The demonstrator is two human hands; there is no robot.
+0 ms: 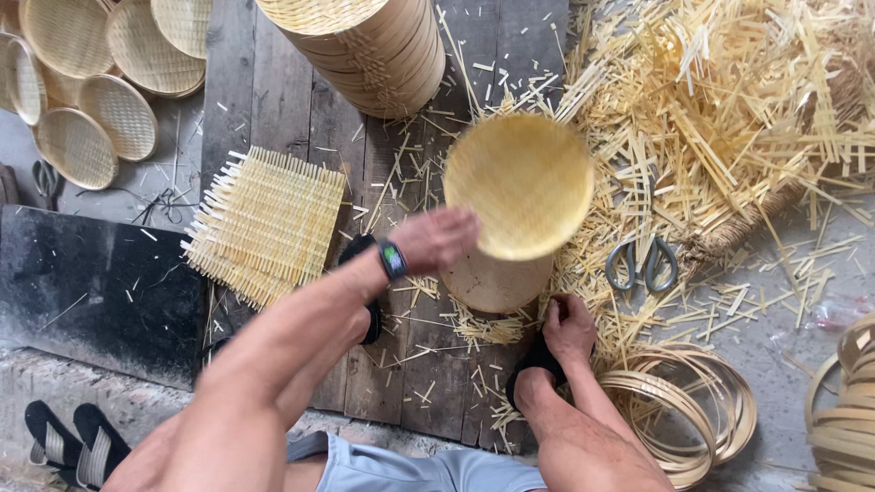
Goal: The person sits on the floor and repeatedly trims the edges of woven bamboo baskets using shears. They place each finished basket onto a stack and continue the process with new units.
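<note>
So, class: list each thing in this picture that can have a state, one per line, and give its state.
left hand: gripping the round woven tray's rim
right hand: down by the foot, holding nothing clear
round woven tray: lifted, tilted
scissors: closed, lying flat
square woven mat: flat, edges untrimmed
bamboo hoops: stacked

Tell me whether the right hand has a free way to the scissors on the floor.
Probably yes. The right hand rests low by the foot, and the scissors lie just beyond it on loose bamboo strips, uncovered, with only scattered strips between.
</note>
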